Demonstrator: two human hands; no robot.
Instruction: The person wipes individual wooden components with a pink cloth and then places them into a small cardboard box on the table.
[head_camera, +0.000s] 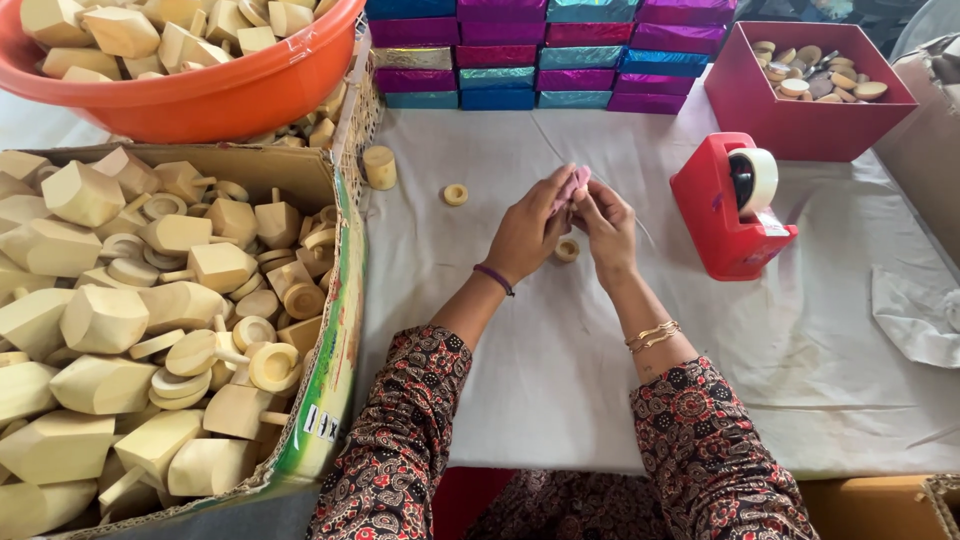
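White-covered bench (560, 380), left hand (527, 235) and right hand (606, 228) meeting above it, both grips clamped on small pink piece (572, 186), long axis tilted up and away, wooden ring (567, 250) below, red tape dispenser (732, 205) to the right, cardboard box (320, 330) of wooden parts to the left.

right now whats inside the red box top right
The red box holds small round wooden discs, pale and darker mixed. Whatever lies under the top layer is covered.

Single head-worn view, steeply down, close over the table (560, 380)
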